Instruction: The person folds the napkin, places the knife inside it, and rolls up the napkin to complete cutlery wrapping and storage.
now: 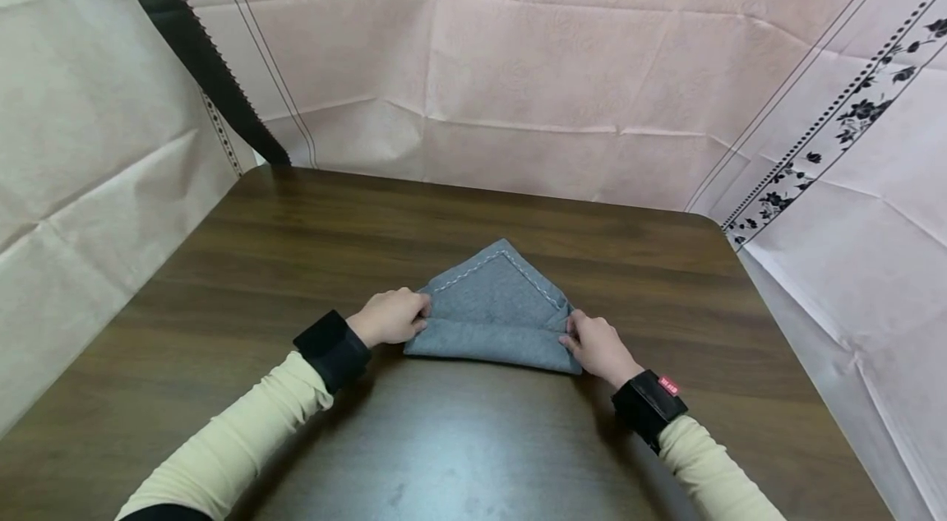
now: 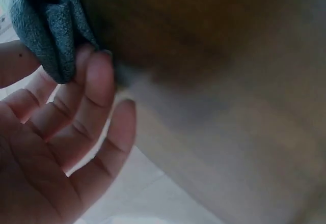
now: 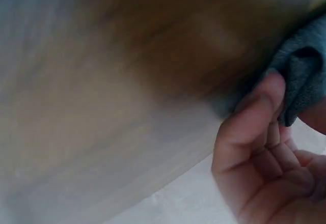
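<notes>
A blue-grey folded cloth [image 1: 491, 291] with pale dashed stitching lies on the wooden table [image 1: 311, 242]. Its far side rises to a point, and a flat folded band runs along the near side. At the left end of that band my left hand [image 1: 390, 315] pinches the fabric. My right hand [image 1: 602, 347] grips the right end of the same band. In the left wrist view, looped layers of the cloth [image 2: 58, 25] sit between thumb and fingers. The right wrist view has a similar bunched cloth end [image 3: 305, 71] between the thumb and fingers.
Pale creased sheeting [image 1: 547, 69] hangs behind the table, with a black scalloped strip [image 1: 200, 44] at left and a floral border [image 1: 851, 118] at right. Black bands [image 1: 334, 350] wrap both wrists over cream sleeves. The table has rounded far corners.
</notes>
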